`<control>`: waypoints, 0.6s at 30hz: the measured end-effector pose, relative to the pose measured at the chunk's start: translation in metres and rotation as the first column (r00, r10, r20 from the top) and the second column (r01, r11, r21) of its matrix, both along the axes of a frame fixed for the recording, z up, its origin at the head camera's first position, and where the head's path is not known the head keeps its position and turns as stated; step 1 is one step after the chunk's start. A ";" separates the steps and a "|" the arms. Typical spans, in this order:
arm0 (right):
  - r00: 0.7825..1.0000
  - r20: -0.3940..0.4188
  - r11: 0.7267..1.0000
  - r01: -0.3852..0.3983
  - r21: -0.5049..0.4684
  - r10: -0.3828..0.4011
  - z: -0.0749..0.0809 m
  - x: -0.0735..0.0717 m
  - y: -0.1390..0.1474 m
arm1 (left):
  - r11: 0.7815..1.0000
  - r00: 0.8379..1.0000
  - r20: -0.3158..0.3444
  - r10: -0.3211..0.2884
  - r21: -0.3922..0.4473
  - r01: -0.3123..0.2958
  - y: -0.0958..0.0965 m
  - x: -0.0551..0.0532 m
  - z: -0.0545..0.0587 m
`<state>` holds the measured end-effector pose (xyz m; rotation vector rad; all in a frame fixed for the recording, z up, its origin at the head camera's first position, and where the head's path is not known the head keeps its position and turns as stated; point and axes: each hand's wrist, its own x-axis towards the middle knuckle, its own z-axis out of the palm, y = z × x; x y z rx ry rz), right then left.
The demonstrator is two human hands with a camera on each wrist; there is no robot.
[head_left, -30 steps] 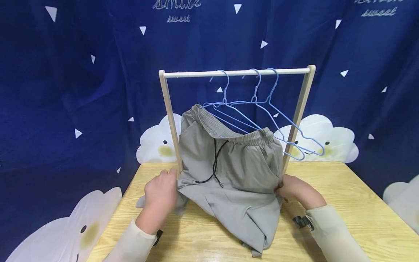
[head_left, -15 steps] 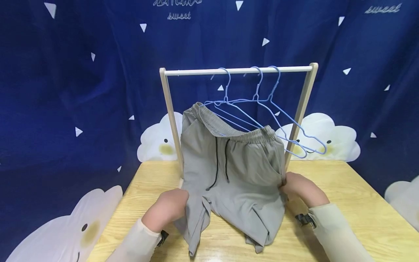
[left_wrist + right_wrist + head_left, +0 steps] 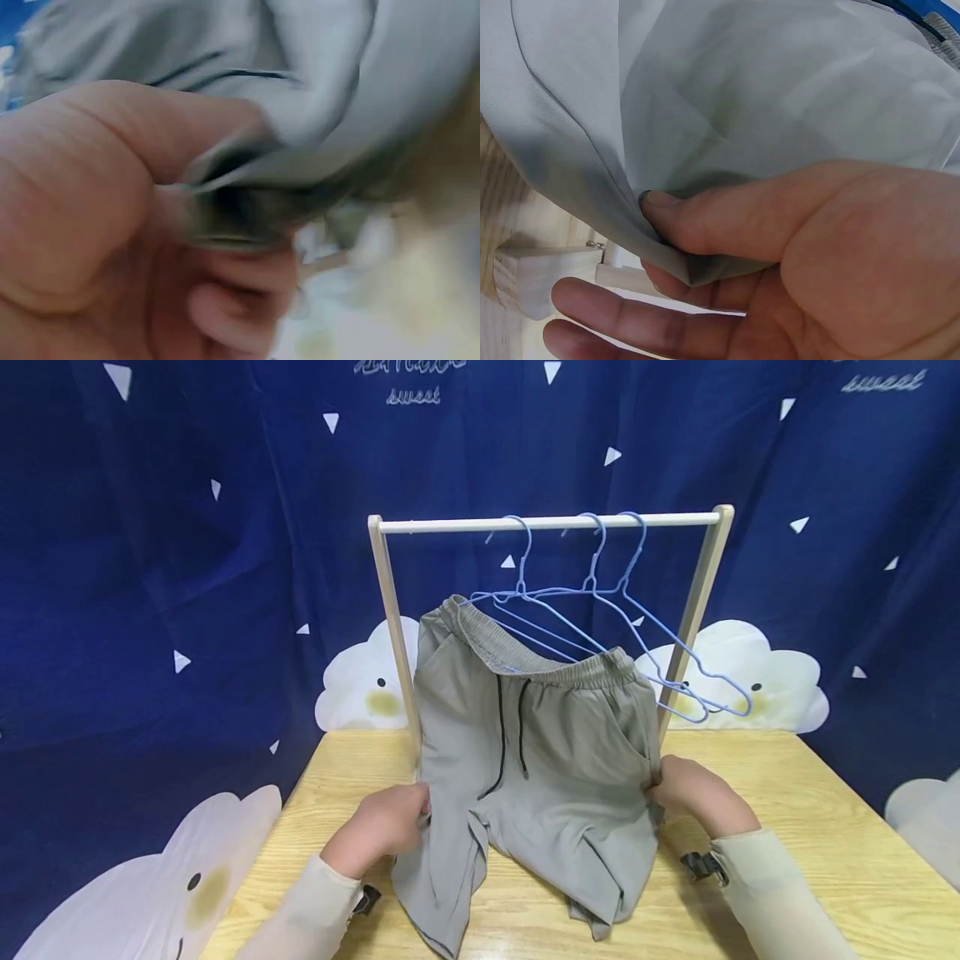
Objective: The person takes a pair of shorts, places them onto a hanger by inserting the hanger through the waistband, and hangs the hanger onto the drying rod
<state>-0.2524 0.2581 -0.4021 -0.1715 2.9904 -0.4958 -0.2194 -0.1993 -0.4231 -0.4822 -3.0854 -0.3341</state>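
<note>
Grey shorts (image 3: 555, 735) with a black drawstring hang by their elastic waistband from a blue hanger (image 3: 564, 620) on a small wooden rack. Both legs drape down toward the tabletop. At the outer edge of the left leg, my left hand (image 3: 390, 820) pinches the fabric between thumb and fingers; the left wrist view is blurred but shows the cloth fold in the grip. On the opposite side, my right hand (image 3: 697, 795) holds the other edge below the pocket, its thumb (image 3: 705, 217) pressing the cloth while the lower fingers extend loosely.
The rack's white rail (image 3: 450, 526) also carries two bare blue hangers (image 3: 678, 647) to the right of the shorts. Its wooden post (image 3: 697, 593) stands on the light wood table (image 3: 780, 827). A dark blue curtain (image 3: 187, 568) with clouds hangs behind.
The left leg, bunched up a second ago, now hangs down. My left hand has dropped, then shifted slightly left along its edge. The right hand stays at its side; drawstring ends have uncrossed.
</note>
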 end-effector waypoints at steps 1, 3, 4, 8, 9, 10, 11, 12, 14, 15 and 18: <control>1.000 -0.001 1.000 0.007 0.001 -0.007 0.001 0.000 0.000 | 1.000 0.997 -0.075 0.003 -0.007 -0.003 0.000 0.004 0.011; 1.000 -0.010 1.000 0.015 0.010 -0.015 0.002 -0.001 0.000 | 1.000 0.973 -0.231 0.030 0.009 -0.029 -0.002 0.016 0.035; 1.000 -0.012 1.000 0.018 0.012 -0.018 0.003 -0.001 0.000 | 0.999 0.952 -0.303 0.051 0.012 -0.049 -0.004 0.023 0.046; 1.000 -0.021 1.000 0.016 0.020 -0.016 0.005 -0.002 -0.001 | 0.991 0.919 -0.379 0.112 -0.030 -0.133 -0.010 0.053 0.080; 1.000 -0.014 1.000 0.022 0.020 -0.022 0.006 -0.002 -0.002 | 0.987 0.926 -0.358 0.118 -0.057 -0.148 -0.011 0.059 0.085; 1.000 -0.008 0.999 0.030 0.020 -0.030 0.006 -0.002 -0.001 | 0.983 0.937 -0.328 0.124 -0.085 -0.160 -0.010 0.064 0.088; 0.999 -0.005 0.999 0.042 0.017 -0.042 0.007 -0.001 -0.001 | 0.980 0.946 -0.297 0.128 -0.106 -0.166 -0.009 0.067 0.089; 0.999 -0.004 0.998 0.055 0.019 -0.055 0.007 0.000 -0.002 | 0.978 0.954 -0.270 0.130 -0.123 -0.168 -0.007 0.069 0.089; 0.997 0.002 0.997 0.080 0.020 -0.080 0.009 0.002 -0.002 | 0.977 0.964 -0.240 0.112 -0.150 -0.151 -0.001 0.068 0.084; 0.996 0.002 0.996 0.089 0.019 -0.089 0.010 0.004 -0.002 | 0.979 0.969 -0.227 0.093 -0.157 -0.131 0.002 0.066 0.079; 0.995 -0.006 0.995 0.097 0.028 -0.097 0.014 0.011 -0.004 | 0.982 0.988 -0.151 0.031 -0.179 -0.059 0.010 0.054 0.058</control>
